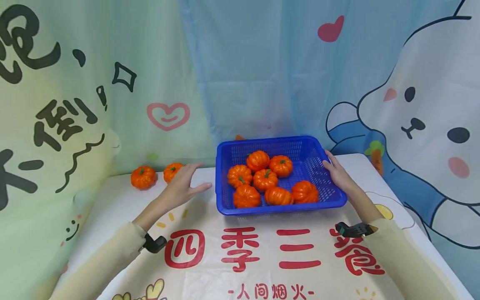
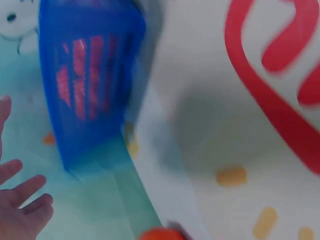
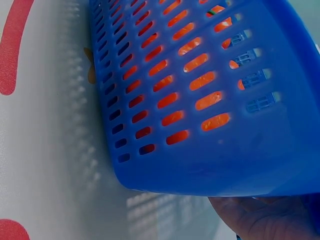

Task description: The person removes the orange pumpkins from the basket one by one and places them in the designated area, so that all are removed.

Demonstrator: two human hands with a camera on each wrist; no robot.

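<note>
A blue plastic basket [image 1: 281, 208] with slotted walls holds several small orange pumpkins [image 1: 265, 180]. My right hand [image 1: 339, 173] grips the basket's right rim; in the right wrist view, part of that hand [image 3: 265, 220] shows below the blue wall, and the rest is hidden. To the left of the basket, my left hand [image 1: 183, 185] is spread, apart from the rim and holding nothing. Its straight fingers also show in the left wrist view [image 2: 25, 200]. One pumpkin [image 1: 171, 171] is partly covered behind the left hand, and another pumpkin [image 1: 143, 178] sits farther left.
A white table with a printed cloth [image 1: 270, 250] lies under everything. Printed curtains [image 1: 247, 83] hang directly behind the table and along its left and right sides. A thin cord [image 1: 408, 216] runs near the right edge.
</note>
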